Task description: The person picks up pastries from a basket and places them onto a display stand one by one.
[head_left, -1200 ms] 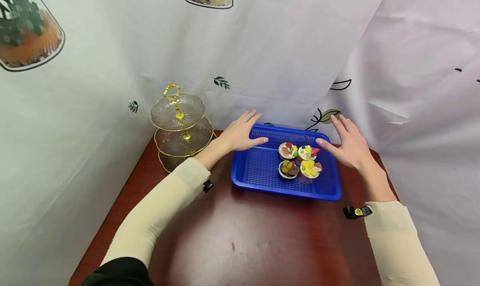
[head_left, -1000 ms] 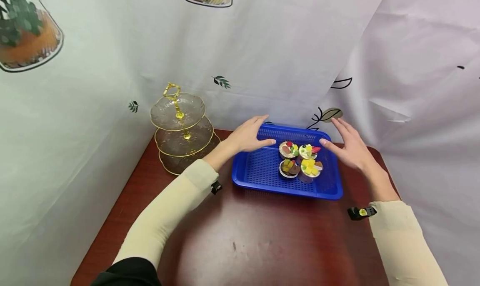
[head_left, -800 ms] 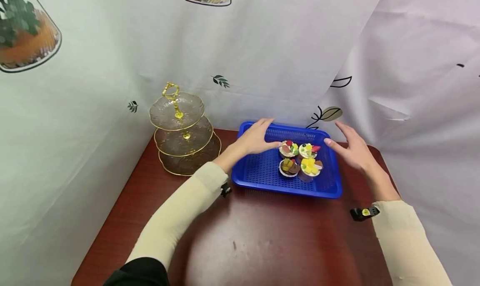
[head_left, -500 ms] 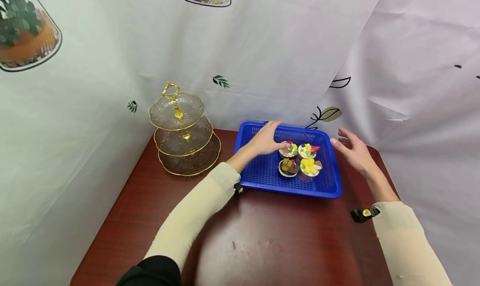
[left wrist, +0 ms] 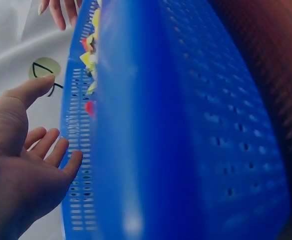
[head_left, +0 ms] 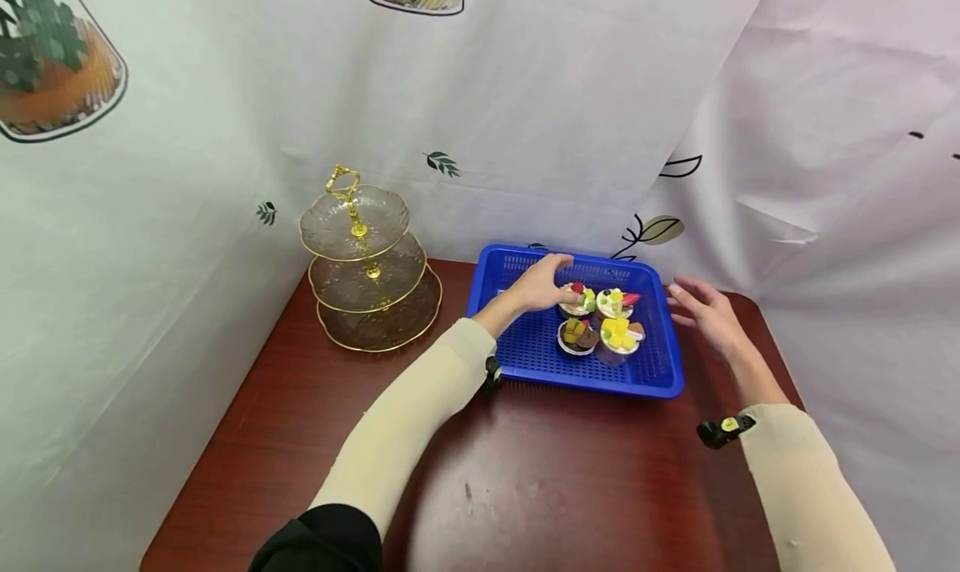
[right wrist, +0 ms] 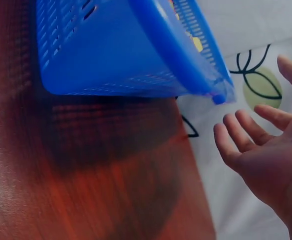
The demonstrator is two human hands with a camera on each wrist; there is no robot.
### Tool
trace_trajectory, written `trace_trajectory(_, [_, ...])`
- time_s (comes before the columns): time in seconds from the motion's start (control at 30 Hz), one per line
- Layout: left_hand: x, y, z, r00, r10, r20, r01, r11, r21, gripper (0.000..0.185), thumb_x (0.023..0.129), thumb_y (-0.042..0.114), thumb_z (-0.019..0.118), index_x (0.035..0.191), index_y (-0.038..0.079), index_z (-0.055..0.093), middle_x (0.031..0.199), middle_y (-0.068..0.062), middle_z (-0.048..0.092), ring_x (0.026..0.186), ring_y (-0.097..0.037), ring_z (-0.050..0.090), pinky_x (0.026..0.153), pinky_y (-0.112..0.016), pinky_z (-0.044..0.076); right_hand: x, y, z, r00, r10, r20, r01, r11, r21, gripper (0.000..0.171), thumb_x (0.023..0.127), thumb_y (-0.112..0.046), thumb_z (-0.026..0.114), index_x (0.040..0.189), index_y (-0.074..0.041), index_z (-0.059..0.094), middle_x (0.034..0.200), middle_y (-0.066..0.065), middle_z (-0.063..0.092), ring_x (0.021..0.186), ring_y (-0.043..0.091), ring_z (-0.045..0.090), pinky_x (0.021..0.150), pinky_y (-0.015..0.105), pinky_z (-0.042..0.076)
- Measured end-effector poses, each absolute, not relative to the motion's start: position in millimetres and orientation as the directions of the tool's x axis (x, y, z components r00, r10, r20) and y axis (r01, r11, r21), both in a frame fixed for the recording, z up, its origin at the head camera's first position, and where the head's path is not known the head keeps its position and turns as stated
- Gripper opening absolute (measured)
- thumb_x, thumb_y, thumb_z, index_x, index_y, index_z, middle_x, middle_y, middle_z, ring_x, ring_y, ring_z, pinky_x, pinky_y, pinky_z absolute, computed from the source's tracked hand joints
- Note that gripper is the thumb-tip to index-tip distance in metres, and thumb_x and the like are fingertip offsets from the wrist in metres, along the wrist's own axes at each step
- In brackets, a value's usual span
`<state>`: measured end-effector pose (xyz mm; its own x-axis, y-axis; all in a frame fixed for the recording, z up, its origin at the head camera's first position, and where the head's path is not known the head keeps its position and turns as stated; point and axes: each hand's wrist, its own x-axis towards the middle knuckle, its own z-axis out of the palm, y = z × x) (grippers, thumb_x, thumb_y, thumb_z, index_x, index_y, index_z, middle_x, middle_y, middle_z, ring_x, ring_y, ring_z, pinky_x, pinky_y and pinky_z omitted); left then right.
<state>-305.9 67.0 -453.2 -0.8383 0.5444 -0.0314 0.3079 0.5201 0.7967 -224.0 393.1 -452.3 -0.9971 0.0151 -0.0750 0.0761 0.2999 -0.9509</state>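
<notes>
A blue perforated basket [head_left: 525,347] sits at the back right of the table and holds several small cupcakes topped with fruit. My left hand [head_left: 546,282] reaches into the basket from the left, its fingertips at the back-left cupcake [head_left: 576,298]. In the left wrist view this hand [left wrist: 21,165] has its fingers spread beside the basket wall [left wrist: 185,125], gripping nothing. My right hand [head_left: 701,312] hovers open just outside the basket's right rim. The right wrist view shows its palm [right wrist: 265,155] apart from the basket corner [right wrist: 111,55].
A three-tier glass stand [head_left: 367,272] with gold rims and a gold handle stands at the back left of the dark red table [head_left: 525,472]. White printed curtains close in the back and both sides. Both forearms wear cream sleeves.
My left hand moved right from the basket's left rim to the back-left cupcake. My right hand drew back and down from over the basket's right edge to outside it.
</notes>
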Motion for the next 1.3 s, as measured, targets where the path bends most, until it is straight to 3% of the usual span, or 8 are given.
trace_trajectory(0.17, [-307.2,69.5,-465.3,-0.841,0.540,-0.017,0.323,0.528,0.786,0.076,0.098,0.025,0.077,0.162,0.006,0.040,0.162,-0.012,0.044,0.149,-0.027,0.043,0.119,-0.041,0.040,-223.9,397.2,-460.2,-0.990,-0.004,-0.138,0.137,0.103,-0.985,0.054,0.108,-0.030,0.062,0.151,-0.002,0.044,0.116,-0.009,0.067,0.102,0.005,0.068,0.083,0.022,0.059])
trace_trajectory(0.43, [-303.1,74.5,-475.6,-0.863,0.504,-0.009,0.324,0.568,0.757,0.075,0.099,0.023,0.075,0.163,0.007,0.038,0.161,-0.009,0.045,0.147,-0.027,0.045,0.117,-0.040,0.042,-224.0,396.3,-469.7,-0.985,-0.016,-0.172,0.172,0.002,-0.985,0.036,0.110,-0.025,0.060,0.137,-0.002,0.055,0.103,-0.007,0.071,0.091,0.008,0.070,0.078,0.025,0.060])
trace_trajectory(0.73, [-304.4,74.5,-485.1,-0.879,0.475,-0.038,0.284,0.586,0.758,0.073,0.097,0.022,0.077,0.159,0.005,0.042,0.156,-0.011,0.049,0.144,-0.025,0.049,0.116,-0.034,0.041,-219.7,392.6,-470.8,-0.977,-0.024,-0.213,0.207,0.150,-0.967,0.045,0.108,-0.024,0.063,0.144,0.000,0.049,0.101,-0.009,0.072,0.086,0.008,0.069,0.075,0.026,0.061])
trace_trajectory(1.3, [-302.4,80.2,-493.5,-0.873,0.484,-0.059,0.291,0.614,0.733,0.071,0.095,0.021,0.079,0.156,0.006,0.047,0.150,-0.010,0.052,0.137,-0.025,0.053,0.111,-0.035,0.046,-216.5,389.2,-473.3,-0.981,-0.035,-0.191,0.185,0.140,-0.973,0.052,0.109,-0.016,0.061,0.150,0.009,0.039,0.101,-0.006,0.072,0.086,0.010,0.072,0.074,0.028,0.063])
